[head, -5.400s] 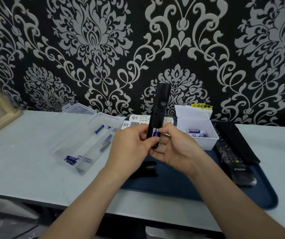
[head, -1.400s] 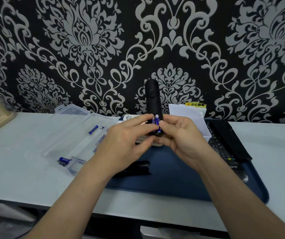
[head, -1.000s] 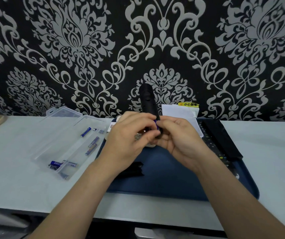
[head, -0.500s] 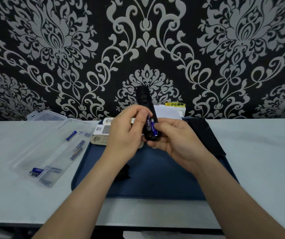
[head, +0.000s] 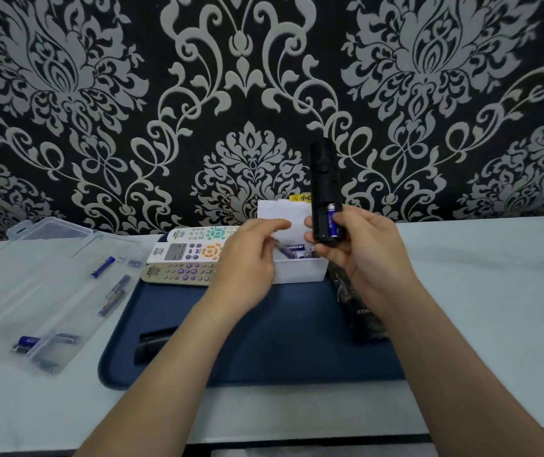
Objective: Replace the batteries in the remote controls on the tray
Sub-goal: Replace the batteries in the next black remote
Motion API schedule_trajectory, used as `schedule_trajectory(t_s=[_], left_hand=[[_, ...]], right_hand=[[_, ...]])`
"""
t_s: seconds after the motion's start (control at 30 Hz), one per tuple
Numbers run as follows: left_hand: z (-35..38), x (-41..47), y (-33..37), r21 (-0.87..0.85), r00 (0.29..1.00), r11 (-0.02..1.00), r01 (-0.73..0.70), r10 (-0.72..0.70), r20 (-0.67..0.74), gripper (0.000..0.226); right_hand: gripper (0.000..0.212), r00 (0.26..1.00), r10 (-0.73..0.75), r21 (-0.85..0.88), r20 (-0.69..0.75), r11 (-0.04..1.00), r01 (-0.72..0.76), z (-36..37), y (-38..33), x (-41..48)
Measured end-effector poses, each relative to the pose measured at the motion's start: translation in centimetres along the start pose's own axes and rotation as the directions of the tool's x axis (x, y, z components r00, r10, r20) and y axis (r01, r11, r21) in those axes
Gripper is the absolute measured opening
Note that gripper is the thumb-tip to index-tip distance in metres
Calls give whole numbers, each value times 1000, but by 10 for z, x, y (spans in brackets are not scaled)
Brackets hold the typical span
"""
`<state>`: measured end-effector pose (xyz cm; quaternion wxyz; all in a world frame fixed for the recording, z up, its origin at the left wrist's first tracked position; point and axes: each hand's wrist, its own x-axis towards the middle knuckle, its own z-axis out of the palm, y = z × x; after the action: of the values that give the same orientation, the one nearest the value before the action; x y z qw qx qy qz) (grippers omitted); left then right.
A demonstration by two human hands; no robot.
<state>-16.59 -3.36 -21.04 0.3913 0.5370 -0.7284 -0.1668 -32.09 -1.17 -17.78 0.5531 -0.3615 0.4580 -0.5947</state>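
My right hand grips a black remote upright above the dark blue tray. Its back is open and shows one blue battery beside an empty slot. My left hand hovers with curled fingers over the white box, which holds several batteries. Blur hides whether it pinches a battery. A black battery cover lies on the tray's front left.
Three light remotes lie side by side at the tray's back left. Another black remote lies under my right wrist. An open clear case with several loose batteries sits on the white table to the left.
My left hand has left the remote's compartment and moved left over the white box. Two batteries showed in the remote before, one shows now. The remote has shifted right and up.
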Motion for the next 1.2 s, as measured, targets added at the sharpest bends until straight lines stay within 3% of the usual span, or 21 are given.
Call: schedule_trajectory(t_s=[0.1,0.2,0.33,0.47,0.67,0.87,1.03,1.2], left_hand=[[-6,0,0,-144,988,989,29,-50,-144,40],[-15,-3,12,-238,968,966,-103,43,-246,27],[-17,-9,23,-119,943,951,-285,257,-211,19],[-25,-9,19,31,925,948,-318,317,-209,26],[-40,-9,18,148,940,945,-292,312,-137,28],[-51,-11,14,90,973,980,-180,190,-128,29],[-56,-11,13,181,976,969,-170,190,-103,31],[-57,-12,14,158,979,983,-93,119,-167,31]], right_hand=[[25,1000,10,-1,17,1000,-10,1,1,0],[23,995,31,-7,97,1000,-30,2,1,0],[27,975,34,33,221,999,-42,4,3,0],[31,959,46,11,280,999,-51,10,6,-1],[32,921,77,-10,382,997,-79,16,8,-4],[31,877,121,-8,465,991,-133,23,13,-3],[33,872,122,-8,475,991,-134,29,16,-4],[37,866,92,44,491,991,-130,38,19,-8]])
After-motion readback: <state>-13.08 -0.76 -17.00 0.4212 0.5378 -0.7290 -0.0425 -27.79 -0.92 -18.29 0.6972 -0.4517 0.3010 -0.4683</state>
